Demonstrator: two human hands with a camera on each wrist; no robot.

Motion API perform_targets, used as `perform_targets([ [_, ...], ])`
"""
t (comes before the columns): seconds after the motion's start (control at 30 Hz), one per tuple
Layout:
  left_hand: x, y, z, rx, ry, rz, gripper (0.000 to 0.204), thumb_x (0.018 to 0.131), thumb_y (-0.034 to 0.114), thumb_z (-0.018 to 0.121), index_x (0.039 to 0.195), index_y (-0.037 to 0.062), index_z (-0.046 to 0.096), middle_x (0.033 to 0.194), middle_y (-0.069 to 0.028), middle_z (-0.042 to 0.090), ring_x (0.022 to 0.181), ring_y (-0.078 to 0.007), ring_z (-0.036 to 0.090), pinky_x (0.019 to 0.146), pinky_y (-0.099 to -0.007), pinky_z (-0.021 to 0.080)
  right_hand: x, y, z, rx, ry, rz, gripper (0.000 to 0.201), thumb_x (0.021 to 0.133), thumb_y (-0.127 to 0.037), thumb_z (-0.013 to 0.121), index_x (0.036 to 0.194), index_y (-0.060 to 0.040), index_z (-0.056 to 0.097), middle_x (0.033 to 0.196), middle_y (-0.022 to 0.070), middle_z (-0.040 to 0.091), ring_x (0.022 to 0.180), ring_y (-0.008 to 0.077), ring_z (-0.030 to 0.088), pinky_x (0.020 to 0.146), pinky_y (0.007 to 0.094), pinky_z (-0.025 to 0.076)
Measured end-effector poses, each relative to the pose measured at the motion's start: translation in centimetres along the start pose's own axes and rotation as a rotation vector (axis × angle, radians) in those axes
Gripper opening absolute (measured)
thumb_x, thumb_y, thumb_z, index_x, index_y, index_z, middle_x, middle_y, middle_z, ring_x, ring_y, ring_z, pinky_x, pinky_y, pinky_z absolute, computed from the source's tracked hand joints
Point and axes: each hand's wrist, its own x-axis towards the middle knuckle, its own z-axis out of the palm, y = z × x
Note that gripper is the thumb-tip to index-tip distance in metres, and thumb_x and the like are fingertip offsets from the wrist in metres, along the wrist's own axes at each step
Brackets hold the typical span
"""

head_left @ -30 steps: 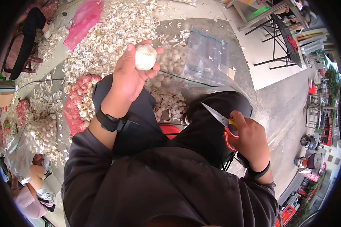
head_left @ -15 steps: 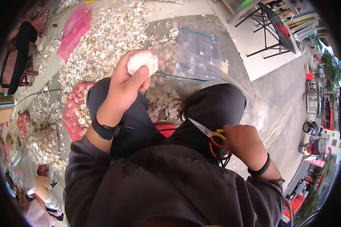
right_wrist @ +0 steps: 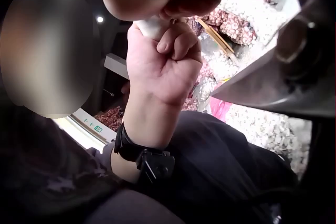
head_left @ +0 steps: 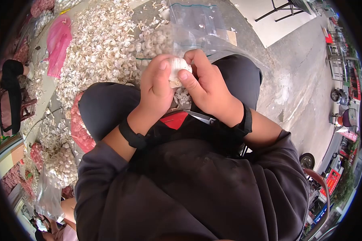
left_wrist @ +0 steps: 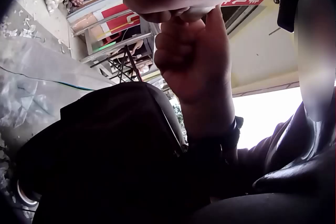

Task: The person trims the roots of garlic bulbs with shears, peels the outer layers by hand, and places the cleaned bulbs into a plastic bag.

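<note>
A white garlic bulb is held up between both hands in front of the lap. My left hand grips it from the left, thumb along its side; the right wrist view also shows that left hand with fingers curled. From the right, my right hand pinches the bulb with thumb and forefinger. Scissors stick out below the right palm, blades toward the left, handles hidden under the hand. Close to the right wrist camera, the scissors' blade and pivot loom large.
Peeled garlic skins cover the ground ahead. A clear plastic bag with garlic lies beyond the knees. A red net sack leans by the left knee, a pink bag farther off. Something red shows between the legs.
My right hand, with the scissors, has moved left and up from the right thigh to the bulb. The left hand has shifted right with the bulb. The view has turned rightward.
</note>
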Motion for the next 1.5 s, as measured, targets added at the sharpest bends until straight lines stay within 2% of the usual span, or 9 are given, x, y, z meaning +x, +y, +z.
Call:
perform_targets([
  [0.07,0.3,0.3,0.5,0.221,0.062,0.078,0.049,0.105,0.039,0.036,0.107,-0.0027,0.061,0.092,-0.0087,0.067,0.083,-0.0144,0.064,0.074,-0.0280,0.051,0.2,0.0,-0.1,-0.144,-0.009,-0.049,0.062,0.082,-0.049,0.076,0.105,-0.0012,0.045,0.063,0.0136,0.057,0.058,0.0309,0.064,0.052,0.0367,0.049],
  [0.3,1.2,-0.3,1.1,-0.020,0.178,-0.093,0.064,0.106,0.051,0.031,0.107,-0.0053,0.062,0.079,-0.0076,0.065,0.065,-0.0117,0.061,0.056,-0.0237,0.049,1.7,2.7,0.9,0.076,0.008,-0.240,0.061,0.092,-0.038,0.070,0.132,0.0003,0.046,0.106,0.0123,0.069,0.072,0.0143,0.066,0.061,0.0270,0.052],
  [0.4,0.9,-0.3,1.1,0.035,0.035,-0.017,0.064,0.105,0.054,0.031,0.120,-0.0045,0.054,0.080,-0.0057,0.062,0.059,-0.0090,0.055,0.050,-0.0208,0.043,1.3,1.8,1.1,0.519,-0.049,0.044,0.052,0.099,-0.031,0.062,0.139,-0.0020,0.048,0.108,0.0084,0.069,0.074,0.0104,0.065,0.061,0.0240,0.053],
  [0.67,0.8,-2.3,-0.2,-0.045,-0.247,-0.011,0.062,0.097,0.017,0.065,0.140,0.0015,0.024,0.106,-0.0044,0.055,0.081,-0.0077,0.054,0.068,-0.0228,0.048,1.8,2.3,1.8,0.625,0.098,0.135,0.034,0.105,-0.028,0.048,0.115,-0.0018,0.066,0.097,0.0041,0.067,0.078,0.0087,0.060,0.067,0.0239,0.049],
  [0.77,0.6,-2.4,0.2,-0.025,-0.208,0.039,0.061,0.097,0.017,0.065,0.140,0.0016,0.025,0.105,-0.0045,0.054,0.082,-0.0072,0.054,0.069,-0.0226,0.047,2.0,2.4,2.0,0.708,0.117,0.150,0.033,0.105,-0.031,0.050,0.108,-0.0045,0.070,0.073,-0.0006,0.063,0.054,0.0028,0.051,0.046,0.0190,0.041],
  [1.1,0.7,-3.3,0.8,-0.001,-0.143,0.131,0.065,0.093,0.014,0.070,0.140,0.0023,0.027,0.119,-0.0084,0.053,0.102,-0.0109,0.055,0.082,-0.0264,0.049,1.8,2.7,2.3,0.704,0.137,0.166,0.038,0.107,-0.033,0.044,0.112,-0.0041,0.069,0.074,0.0008,0.066,0.052,0.0035,0.053,0.046,0.0190,0.044],
  [1.2,0.7,-2.5,-0.1,-0.040,-0.190,-0.033,0.068,0.090,0.014,0.073,0.140,0.0015,0.030,0.123,-0.0096,0.052,0.114,-0.0139,0.053,0.093,-0.0303,0.047,1.7,2.7,1.9,0.728,0.105,0.206,0.040,0.108,-0.030,0.041,0.116,0.0005,0.065,0.100,0.0063,0.067,0.082,0.0104,0.061,0.073,0.0255,0.050],
  [1.37,1.6,-2.0,-0.2,0.005,-0.143,-0.035,0.070,0.085,0.014,0.080,0.138,0.0008,0.036,0.118,-0.0080,0.057,0.111,-0.0144,0.056,0.094,-0.0299,0.048,2.0,2.3,1.9,0.829,0.151,0.247,0.033,0.107,-0.025,0.045,0.115,-0.0020,0.066,0.087,0.0013,0.067,0.068,0.0040,0.057,0.058,0.0205,0.048],
  [1.5,1.9,-2.1,-0.7,0.104,-0.122,-0.012,0.066,0.082,0.014,0.083,0.133,0.0010,0.044,0.115,-0.0070,0.060,0.106,-0.0135,0.059,0.091,-0.0281,0.049,1.8,3.2,1.4,0.767,0.154,0.263,0.026,0.106,-0.019,0.048,0.114,-0.0018,0.065,0.092,0.0004,0.067,0.081,0.0046,0.058,0.072,0.0220,0.049],
])
